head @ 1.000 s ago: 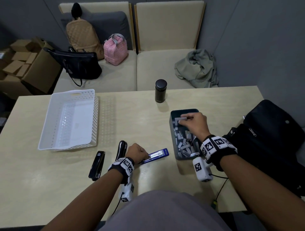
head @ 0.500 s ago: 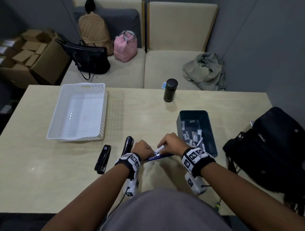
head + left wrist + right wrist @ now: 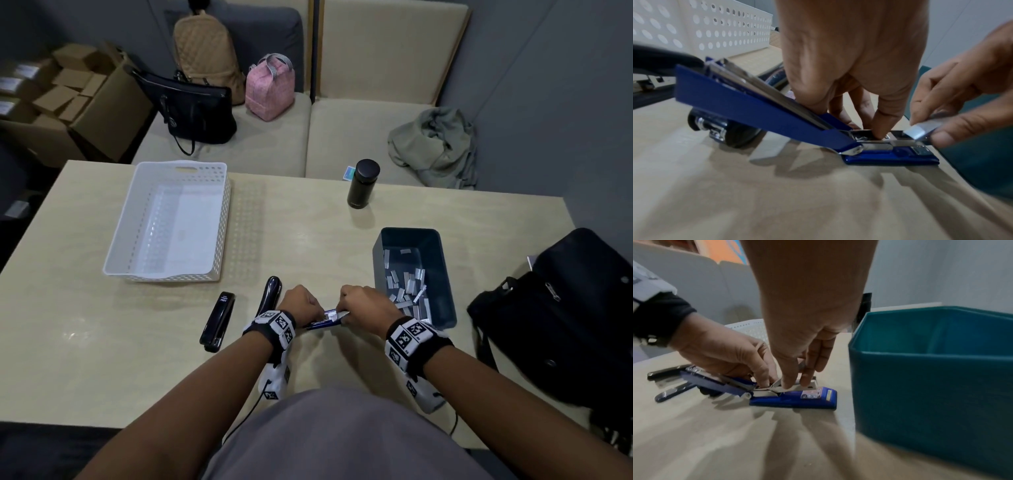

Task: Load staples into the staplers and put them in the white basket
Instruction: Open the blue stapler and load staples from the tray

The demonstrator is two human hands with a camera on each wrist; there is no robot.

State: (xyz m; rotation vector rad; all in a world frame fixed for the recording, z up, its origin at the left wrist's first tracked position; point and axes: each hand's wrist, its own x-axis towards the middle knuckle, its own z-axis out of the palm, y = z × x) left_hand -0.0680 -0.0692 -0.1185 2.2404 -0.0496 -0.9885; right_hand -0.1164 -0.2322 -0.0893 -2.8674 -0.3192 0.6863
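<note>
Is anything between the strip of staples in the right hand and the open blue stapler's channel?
Partly: a left hand finger presses into the blue stapler channel just behind where the staple strip, pinched by the right hand, hovers at the front end. Nothing else visible blocks it.

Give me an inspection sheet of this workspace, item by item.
Surface: pale wooden table.
Job's things: blue stapler lies opened on the table; staple strip is at its tray; two black staplers lie closed beside it; white basket holds no stapler; teal bin holds loose staple strips.
Clutter: black bottle; black bag at the table's right edge.
Grippers: left hand steadies the blue stapler; right hand pinches the staple strip.
Cables: thin black leads hang from both wrist cameras.
Surroundings: beige sofa with bags and a jacket; cardboard boxes.
</note>
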